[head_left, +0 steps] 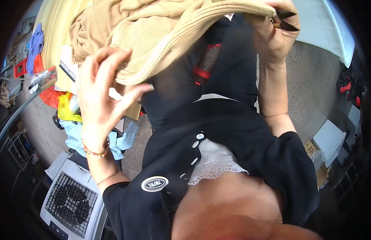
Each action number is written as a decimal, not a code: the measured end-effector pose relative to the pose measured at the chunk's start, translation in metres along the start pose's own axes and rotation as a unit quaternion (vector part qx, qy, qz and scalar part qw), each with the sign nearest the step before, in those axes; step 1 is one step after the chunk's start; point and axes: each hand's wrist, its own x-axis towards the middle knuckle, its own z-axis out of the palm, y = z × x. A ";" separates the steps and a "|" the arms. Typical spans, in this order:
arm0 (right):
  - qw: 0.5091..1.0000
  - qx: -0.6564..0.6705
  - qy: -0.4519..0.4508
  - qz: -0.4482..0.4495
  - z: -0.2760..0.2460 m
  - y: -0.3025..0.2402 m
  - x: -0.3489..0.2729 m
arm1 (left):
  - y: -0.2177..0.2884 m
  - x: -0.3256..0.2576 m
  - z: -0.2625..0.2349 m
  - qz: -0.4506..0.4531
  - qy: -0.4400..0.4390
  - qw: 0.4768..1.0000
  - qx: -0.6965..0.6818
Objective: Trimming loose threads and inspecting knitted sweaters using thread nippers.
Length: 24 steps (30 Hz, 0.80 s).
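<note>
Your left hand (103,86) spreads its fingers against the beige knit sweater (153,36); your right hand (275,34) grips its far-right hem.

Beige ribbed knit sweater (161,36); pale blue cloth (79,138); yellow bag (66,108).

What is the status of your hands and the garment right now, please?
Left hand open, fingers at beige knitted sweater edge. Right hand grips sweater's ribbed hem, small black snips in hand. Nothing blocking.
</note>
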 end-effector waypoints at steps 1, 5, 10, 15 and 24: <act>0.971 0.205 0.047 -0.113 -0.013 0.033 -0.010 | -0.003 0.000 0.000 0.011 -0.008 1.000 0.024; 0.977 -0.173 -0.065 0.103 0.010 -0.032 0.011 | -0.048 -0.001 -0.013 0.008 0.186 0.981 0.051; 0.882 -0.308 -0.330 0.135 0.023 -0.020 -0.011 | -0.130 -0.017 0.027 -0.181 0.343 0.897 -0.212; 0.860 -0.378 -0.308 0.150 0.027 -0.004 -0.049 | -0.160 -0.044 0.067 -0.259 0.302 0.864 -0.308; 0.880 -0.301 -0.242 0.277 0.000 -0.030 -0.043 | -0.105 -0.041 0.034 -0.197 0.286 0.877 -0.333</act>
